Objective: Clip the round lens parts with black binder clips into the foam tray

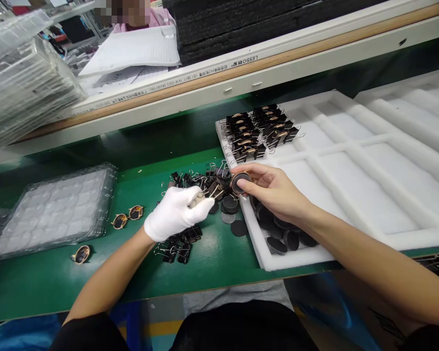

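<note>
My left hand [175, 212], in a white glove, is closed on a black binder clip [215, 189] by its wire handles. Just right of it, my bare right hand [276, 190] pinches a round gold-rimmed watch case [240, 182] with a black disc on its face. The clip and the case are close but look apart. Under and around my left hand lies a heap of loose binder clips [185, 179]. Loose black discs [238, 228] rest on the green table between my hands, and more black discs [290, 239] fill the near-left compartment of the white foam tray [267, 261].
Clipped watch cases [245, 141] stand in rows in the tray's far-left compartment. Gold watch cases [120, 221] lie on the green table [131, 278] beside stacked clear plastic trays [58, 209]. A raised shelf edge [190, 85] crosses behind; a person [161, 19] sits beyond.
</note>
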